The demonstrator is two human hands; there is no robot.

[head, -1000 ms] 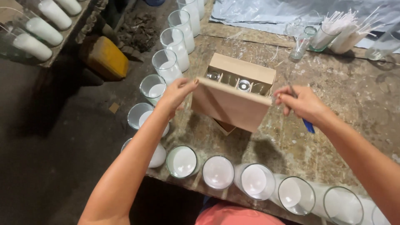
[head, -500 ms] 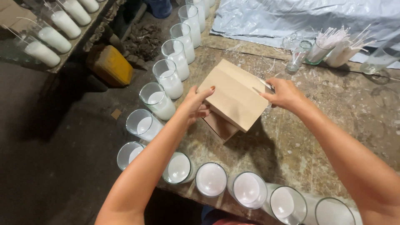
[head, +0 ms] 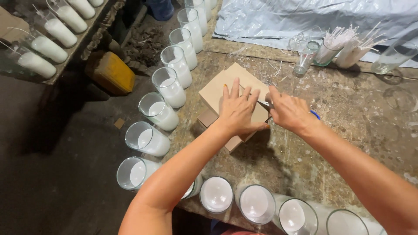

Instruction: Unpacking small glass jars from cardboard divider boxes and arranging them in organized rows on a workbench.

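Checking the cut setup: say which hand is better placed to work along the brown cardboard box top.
Right. The right hand holds a thin blue-handled blade at the brown cardboard box top, while the left hand lies flat on it, pinning it.

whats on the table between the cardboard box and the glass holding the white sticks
In the head view, that stretch of the table between the cardboard box and the glass of white sticks holds one small empty glass and scattered wax scraps.
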